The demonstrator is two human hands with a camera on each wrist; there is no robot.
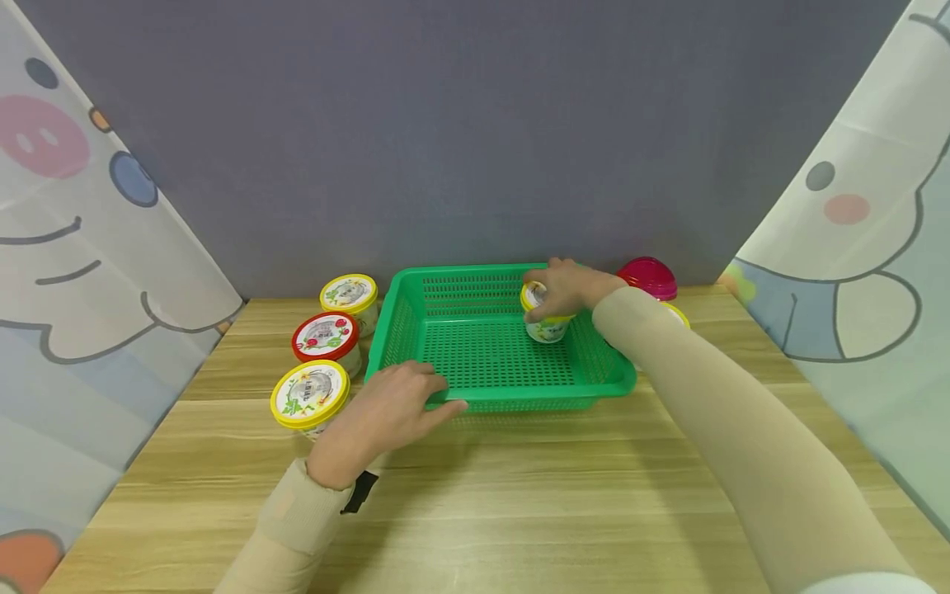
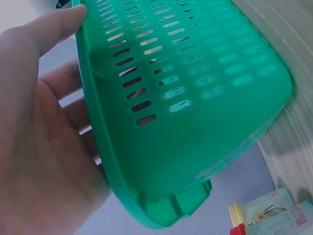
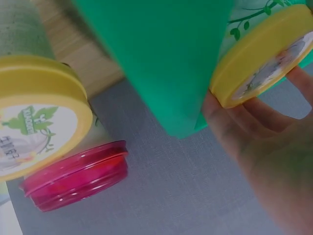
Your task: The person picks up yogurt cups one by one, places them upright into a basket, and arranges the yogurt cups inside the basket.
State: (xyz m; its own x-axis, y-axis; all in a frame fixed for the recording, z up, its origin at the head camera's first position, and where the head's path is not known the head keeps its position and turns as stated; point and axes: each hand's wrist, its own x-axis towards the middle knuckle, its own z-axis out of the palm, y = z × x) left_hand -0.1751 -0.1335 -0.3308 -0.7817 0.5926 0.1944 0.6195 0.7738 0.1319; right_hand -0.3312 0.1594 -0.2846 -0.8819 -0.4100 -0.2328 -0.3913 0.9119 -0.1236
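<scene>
A green plastic basket [image 1: 505, 394] with slotted walls sits on the table. At its near left corner, my left hand [image 1: 389, 404] grips the rim, with the thumb on the near side and the other fingers reaching over. The left wrist view shows that thumb [image 2: 63, 27] against the basket wall [image 2: 161, 161]. My right hand [image 1: 567, 289] holds a paper tub with a yellow lid [image 1: 547, 330] inside the basket's far right part. Seen from the right wrist, its fingers [image 3: 259, 115] lie around the edge of the yellow lid [image 3: 261, 58].
Left of the basket, two yellow-lidded tubs [image 1: 310, 394] [image 1: 349, 291] and a red-lidded tub [image 1: 325, 335] stand in a row. To its right are a deep pink domed lid [image 1: 647, 276] and another yellow-lidded tub [image 3: 44, 117], partly behind my right sleeve. A grey panel [image 1: 475, 140] rises behind.
</scene>
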